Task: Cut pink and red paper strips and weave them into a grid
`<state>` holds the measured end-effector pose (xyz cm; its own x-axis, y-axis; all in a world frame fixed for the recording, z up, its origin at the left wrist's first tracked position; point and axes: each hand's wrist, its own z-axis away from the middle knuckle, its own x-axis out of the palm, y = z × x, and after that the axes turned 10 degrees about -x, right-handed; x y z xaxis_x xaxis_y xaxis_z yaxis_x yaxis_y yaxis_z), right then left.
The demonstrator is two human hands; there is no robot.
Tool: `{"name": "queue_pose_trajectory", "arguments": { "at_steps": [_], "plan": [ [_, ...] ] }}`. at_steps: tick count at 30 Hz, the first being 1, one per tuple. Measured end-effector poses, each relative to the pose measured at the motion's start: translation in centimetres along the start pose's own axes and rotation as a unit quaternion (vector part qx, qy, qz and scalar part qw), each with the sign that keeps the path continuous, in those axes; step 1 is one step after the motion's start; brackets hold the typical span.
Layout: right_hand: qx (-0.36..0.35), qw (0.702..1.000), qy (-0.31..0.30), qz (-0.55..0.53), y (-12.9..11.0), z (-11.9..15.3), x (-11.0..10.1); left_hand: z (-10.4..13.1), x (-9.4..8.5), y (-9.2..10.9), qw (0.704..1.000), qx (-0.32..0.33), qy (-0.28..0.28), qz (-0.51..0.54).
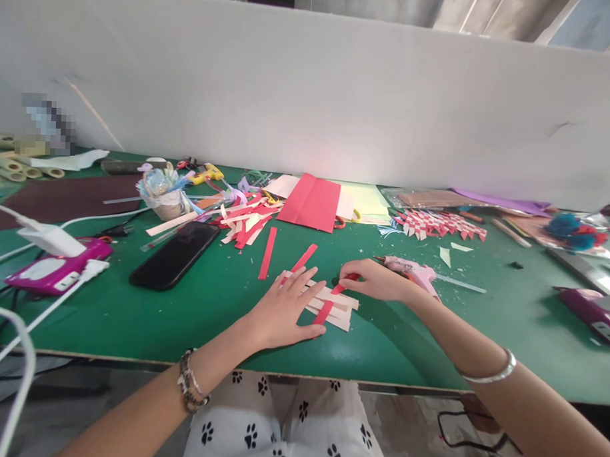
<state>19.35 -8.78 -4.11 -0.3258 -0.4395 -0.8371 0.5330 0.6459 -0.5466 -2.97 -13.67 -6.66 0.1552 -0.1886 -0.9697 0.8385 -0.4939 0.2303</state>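
My left hand [288, 308] lies spread on several pale paper strips [341, 311] laid side by side on the green table. A red strip [323, 313] crosses over and under them at a slant. At the upper end of this red strip, the fingers of my right hand [370, 279] are pinched on it. Another red strip [305, 256] sticks out beyond my left fingertips, its lower part hidden by the hand. Farther left, a loose red strip [267, 253] rests flat on the table.
Behind the hands are a red folded sheet [310, 202] and a pile of cut strips [248, 220]. A phone [175, 256] sits at left, a pink glue gun [416, 272] beside my right wrist. Woven red-and-white paper [440, 224] lies farther back.
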Motion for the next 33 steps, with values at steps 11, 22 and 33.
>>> {"name": "queue_pose_trajectory", "arguments": {
  "at_steps": [11,22,33],
  "plan": [
    [0.008,0.999,0.001,-0.040,-0.7,-1.3,0.7,0.3,0.0,-0.9,0.995,-0.096,0.011,0.008],
    [0.005,1.000,0.012,-0.016,-0.9,-3.5,1.4,0.2,-0.1,-1.5,0.999,-0.030,0.019,0.041],
    [0.010,0.997,0.069,0.017,1.1,-5.2,1.9,-0.1,-0.4,-3.0,0.998,0.015,0.021,0.052]
  ]
}}
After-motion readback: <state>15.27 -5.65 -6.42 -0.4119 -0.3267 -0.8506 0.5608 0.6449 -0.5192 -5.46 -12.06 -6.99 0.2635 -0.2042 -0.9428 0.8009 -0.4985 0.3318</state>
